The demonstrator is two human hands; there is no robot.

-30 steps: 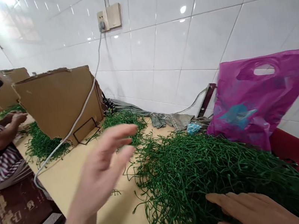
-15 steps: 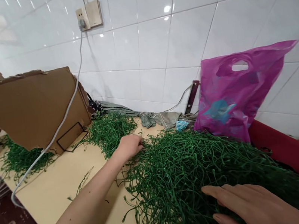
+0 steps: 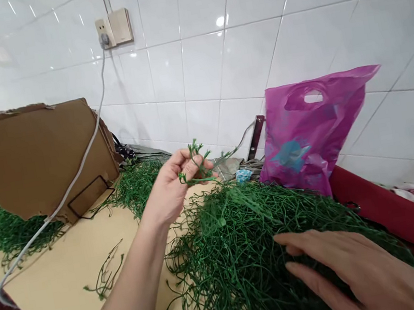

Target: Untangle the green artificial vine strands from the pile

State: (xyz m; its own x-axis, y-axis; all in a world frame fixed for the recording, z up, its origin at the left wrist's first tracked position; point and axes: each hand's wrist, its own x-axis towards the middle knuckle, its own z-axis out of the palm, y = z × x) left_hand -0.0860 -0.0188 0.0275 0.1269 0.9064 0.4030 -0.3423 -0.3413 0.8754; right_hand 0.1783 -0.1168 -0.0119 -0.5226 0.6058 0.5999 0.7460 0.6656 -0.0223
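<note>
Thin green stems are pinched in the left hand; the half-open, empty right hand is held over a tangled green heap, with room toward the left edge of the pale-yellow tabletop.

Left forearm: bare, and what a long diagonal, rising from the bottom edge toward the centre!
Left wrist: nearly in line with the arm, just a slight bend.
Left hand: up high, fingers curled inward, and there's the pinch!
Left thumb: bent across, pressing toward the fingers.
Right hand: low on the right, back upward, fingers stretched leftward, close together.
Right thumb: below the fingers, a clear gap between, the hand loosely spread.
</note>
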